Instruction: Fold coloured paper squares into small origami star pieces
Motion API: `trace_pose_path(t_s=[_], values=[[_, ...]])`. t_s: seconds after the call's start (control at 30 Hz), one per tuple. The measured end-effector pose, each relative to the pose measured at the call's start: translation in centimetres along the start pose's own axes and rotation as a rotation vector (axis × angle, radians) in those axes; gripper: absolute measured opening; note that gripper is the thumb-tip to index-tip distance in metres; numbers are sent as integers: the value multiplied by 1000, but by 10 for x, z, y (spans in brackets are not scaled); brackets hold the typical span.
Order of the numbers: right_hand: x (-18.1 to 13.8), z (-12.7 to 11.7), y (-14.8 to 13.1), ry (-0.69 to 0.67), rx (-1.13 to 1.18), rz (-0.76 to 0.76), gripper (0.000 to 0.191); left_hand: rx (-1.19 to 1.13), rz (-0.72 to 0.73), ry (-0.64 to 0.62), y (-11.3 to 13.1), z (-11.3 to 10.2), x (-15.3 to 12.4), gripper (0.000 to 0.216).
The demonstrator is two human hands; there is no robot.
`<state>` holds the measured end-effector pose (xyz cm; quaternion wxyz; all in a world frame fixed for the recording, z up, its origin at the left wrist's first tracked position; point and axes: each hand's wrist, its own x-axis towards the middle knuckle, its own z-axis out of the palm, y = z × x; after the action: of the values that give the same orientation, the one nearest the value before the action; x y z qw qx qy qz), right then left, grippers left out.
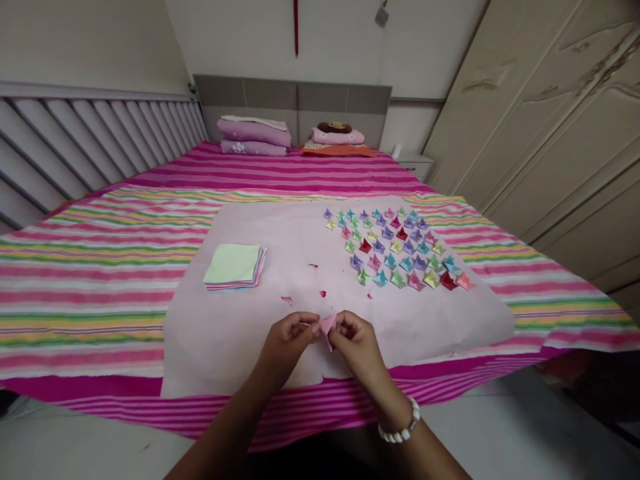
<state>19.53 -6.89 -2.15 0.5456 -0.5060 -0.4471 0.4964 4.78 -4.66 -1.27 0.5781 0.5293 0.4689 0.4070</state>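
Observation:
A small pink piece of folded paper (327, 327) is pinched between my two hands, above the near part of the large pale sheet (280, 230). My left hand (293, 337) grips its left edge between thumb and fingertips. On the other side, my right hand (356, 337) holds it with thumb and index finger, a white bead bracelet on that wrist. Many folded paper pieces (397, 247) in several colours stand in rows at the right of the sheet. To the left lies a stack of square coloured paper (233, 265), pale green on top.
Small red and pink marks or scraps (323, 293) dot the sheet beyond my hands. Underneath is a bed with a striped cover (90, 280). Folded bedding (255, 137) lies by the headboard (295, 97); a wardrobe (545, 120) stands right.

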Motion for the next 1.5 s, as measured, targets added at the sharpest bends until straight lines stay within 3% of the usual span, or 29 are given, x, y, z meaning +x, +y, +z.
trace_pose_path(t_s=[0.13,0.23,0.43,0.67,0.8,0.97,1.07,1.17,1.3,1.5], values=[[-1,2,2,121,-142,-104,11,269,169,142,3,8,-5,36],[-3,4,3,144,-230,-203,8,332,167,83,4,13,-9,41],[-3,8,4,110,-304,-254,11,426,319,34,-6,13,-7,21],[-2,11,4,128,-292,-304,14,507,444,82,-13,10,-1,15],[1,12,9,135,-158,-170,11,369,360,127,-11,10,0,16],[7,6,10,93,92,30,17,371,417,36,-5,2,-1,15],[8,5,8,106,117,33,17,426,494,36,-2,-2,-2,20],[8,6,8,98,127,18,16,491,591,-48,-3,-3,-3,30],[8,5,6,60,142,-4,12,527,602,-126,-6,-4,-2,37],[6,0,2,-35,142,18,22,361,447,37,-1,-6,-1,13]])
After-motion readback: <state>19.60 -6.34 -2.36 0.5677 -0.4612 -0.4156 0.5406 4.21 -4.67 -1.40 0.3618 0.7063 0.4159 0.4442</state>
